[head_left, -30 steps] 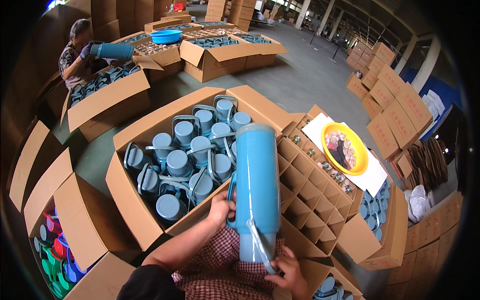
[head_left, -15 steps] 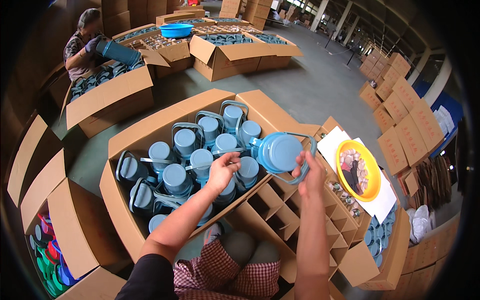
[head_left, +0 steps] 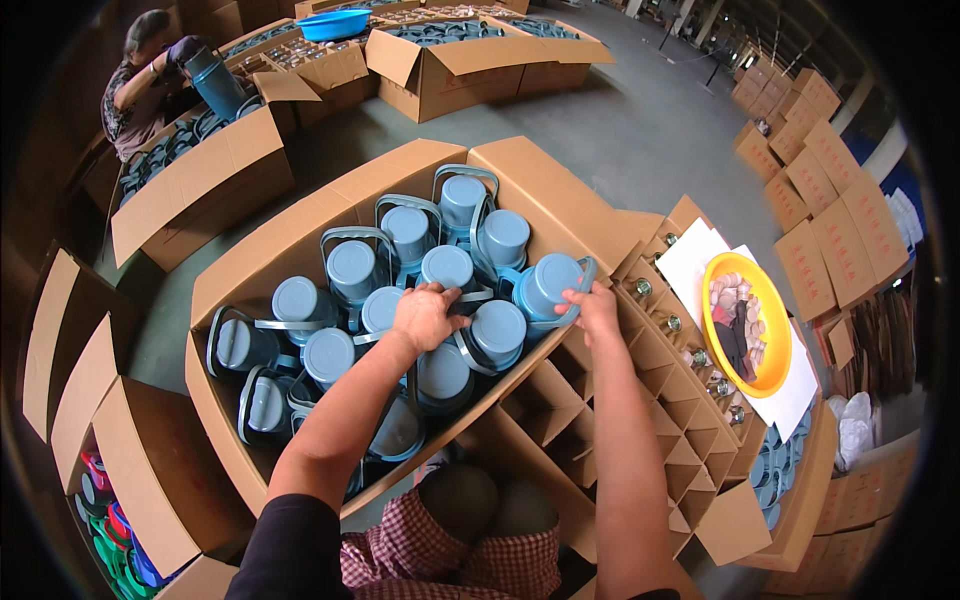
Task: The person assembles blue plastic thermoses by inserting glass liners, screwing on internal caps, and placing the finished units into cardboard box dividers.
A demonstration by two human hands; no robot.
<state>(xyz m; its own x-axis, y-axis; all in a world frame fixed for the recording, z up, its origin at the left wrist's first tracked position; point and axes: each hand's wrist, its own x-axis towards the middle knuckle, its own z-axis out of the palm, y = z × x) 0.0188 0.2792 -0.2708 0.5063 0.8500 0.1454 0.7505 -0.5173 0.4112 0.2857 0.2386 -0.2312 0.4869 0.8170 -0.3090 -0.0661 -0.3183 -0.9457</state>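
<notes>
A cardboard box (head_left: 222, 422) in front of me is packed with several blue thermos flasks (head_left: 352, 265), round ends up, many with looped carrying handles. My right hand (head_left: 592, 308) grips one blue thermos flask (head_left: 548, 284) by its handle at the box's right end. That flask sits tilted against its neighbours. Across the flasks in the middle lies my left hand (head_left: 428, 315), its thumb and fingers apart. Its fingertips are near a flask's handle, and no flask is lifted in it.
At right a divided carton (head_left: 640, 400) adjoins the box; a yellow basin (head_left: 778, 375) of small round pieces stands on white board. A co-worker (head_left: 135, 90) at far left handles a blue flask (head_left: 215, 85) over another box. Colourful parts (head_left: 120, 540) fill a carton at lower left.
My right hand has brought the flask down and left into the box's right end. My left hand remains over the middle flasks, its fingers lower among them. The co-worker's flask is more upright.
</notes>
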